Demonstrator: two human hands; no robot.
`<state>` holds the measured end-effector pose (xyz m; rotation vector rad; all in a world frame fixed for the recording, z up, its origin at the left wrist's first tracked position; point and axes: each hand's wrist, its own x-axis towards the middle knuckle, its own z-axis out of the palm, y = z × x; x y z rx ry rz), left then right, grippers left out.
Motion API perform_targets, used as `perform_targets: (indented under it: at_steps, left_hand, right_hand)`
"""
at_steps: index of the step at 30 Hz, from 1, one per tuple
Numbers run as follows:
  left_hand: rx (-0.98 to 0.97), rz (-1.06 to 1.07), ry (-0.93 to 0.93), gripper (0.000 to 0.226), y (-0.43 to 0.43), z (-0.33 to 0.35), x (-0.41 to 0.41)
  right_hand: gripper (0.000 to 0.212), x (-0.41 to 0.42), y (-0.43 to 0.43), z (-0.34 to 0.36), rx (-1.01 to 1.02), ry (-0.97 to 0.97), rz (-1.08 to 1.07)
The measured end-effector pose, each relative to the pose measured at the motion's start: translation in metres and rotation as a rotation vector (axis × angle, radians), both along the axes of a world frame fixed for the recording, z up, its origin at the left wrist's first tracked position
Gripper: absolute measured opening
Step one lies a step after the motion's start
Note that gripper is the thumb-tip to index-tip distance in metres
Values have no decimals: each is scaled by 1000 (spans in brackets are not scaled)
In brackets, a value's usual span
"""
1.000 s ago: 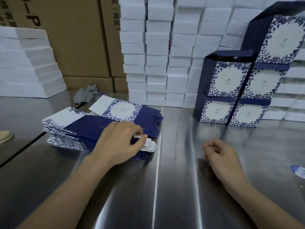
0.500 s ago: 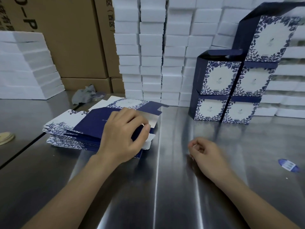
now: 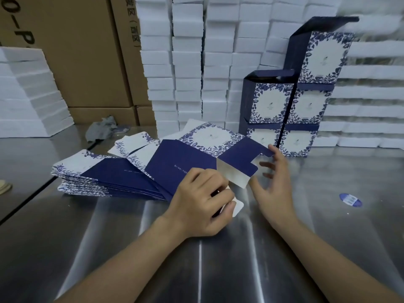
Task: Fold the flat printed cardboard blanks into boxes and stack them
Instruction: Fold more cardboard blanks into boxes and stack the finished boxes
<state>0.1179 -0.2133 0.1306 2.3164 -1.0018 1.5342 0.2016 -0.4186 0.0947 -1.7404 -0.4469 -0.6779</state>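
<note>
Pinching one blank (image 3: 185,162) with left hand (image 3: 199,204), grip clamped; right hand (image 3: 271,189) splayed beside its flap

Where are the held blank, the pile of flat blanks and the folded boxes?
held blank (image 3: 185,158): head view, on its navy panel.
pile of flat blanks (image 3: 109,176): head view, on the top sheet's navy part.
folded boxes (image 3: 271,103): head view, on one box's printed front.

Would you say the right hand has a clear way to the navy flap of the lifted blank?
Probably yes: the right hand is open, fingers spread, right beside the navy flap, with nothing between them; the left hand grips the blank at its near edge.
</note>
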Motion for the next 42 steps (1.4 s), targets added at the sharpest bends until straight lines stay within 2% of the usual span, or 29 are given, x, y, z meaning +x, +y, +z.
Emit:
perform_targets:
  at_steps: [4, 14, 19, 21, 27, 30, 34, 36, 38, 40, 42]
  left_hand:
    - [33, 19, -19, 21, -1, -7, 3]
    - [135, 43, -62, 18, -1, -12, -9]
    - [197, 25, -71, 19, -7, -15, -11]
    - [198, 11, -81, 20, -9, -16, -10]
    - [163, -18, -139, 17, -11, -13, -11]
    - [128, -4, -150, 17, -13, -14, -10]
    - [-4, 36, -113, 5, -9, -11, -6]
    - [-81, 48, -36, 35, -3, -11, -3]
    - [-172, 83, 78, 61, 3, -10, -2]
    - [-272, 144, 200, 79, 5, -10, -2]
    - [-420, 120, 352, 94, 4, -11, 0]
  right_hand:
    - [72, -5, 0, 3, 15, 3, -9]
    - [97, -16, -7, 7, -32, -97, 9]
    - [79, -18, -12, 14, -311, -290, 20]
    - [75, -20, -13, 16, -349, -304, -18]
    - [77, -21, -17, 18, -401, -151, -144]
    - [75, -17, -21, 16, -367, -30, -224]
    - [64, -18, -15, 13, -246, 78, -216]
    - [51, -18, -10, 14, -103, 113, -159]
    - [51, -19, -5, 15, 5, 131, -103]
    - [47, -22, 0, 15, 47, 132, -75]
    - [42, -29, 6, 17, 88, 158, -37]
